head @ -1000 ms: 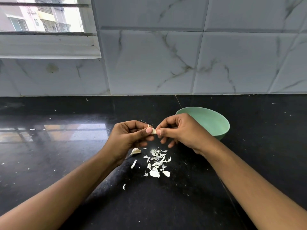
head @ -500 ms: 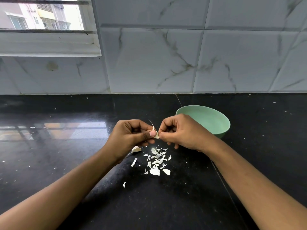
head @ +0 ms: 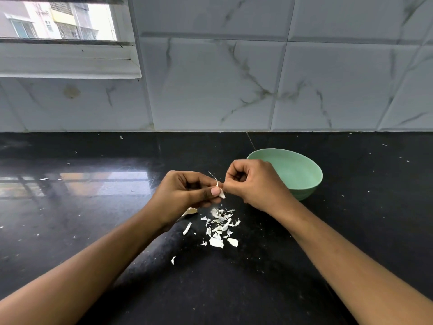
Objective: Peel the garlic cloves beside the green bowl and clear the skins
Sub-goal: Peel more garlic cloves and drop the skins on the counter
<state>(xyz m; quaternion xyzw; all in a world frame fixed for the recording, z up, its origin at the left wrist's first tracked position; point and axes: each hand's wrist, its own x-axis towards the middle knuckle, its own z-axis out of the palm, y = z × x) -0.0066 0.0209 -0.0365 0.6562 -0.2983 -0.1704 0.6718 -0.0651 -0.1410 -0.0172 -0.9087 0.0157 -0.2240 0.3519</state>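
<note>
A black, glossy surface (head: 93, 242) fills the lower half of the view and meets a wall (head: 210, 85) of large pale tiles veined in grey like marble. 1 brownish stain (head: 71, 92) marks a tile on the left, just under the white window frame (head: 68, 64). The window (head: 58, 19) sits in the upper left corner, and buildings (head: 70, 24) show through its glass in daylight. Its bright reflection (head: 105, 184) lies across the left part of the surface. 1 thin seam (head: 250, 140) runs forward across the surface from the foot of the wall.
</note>
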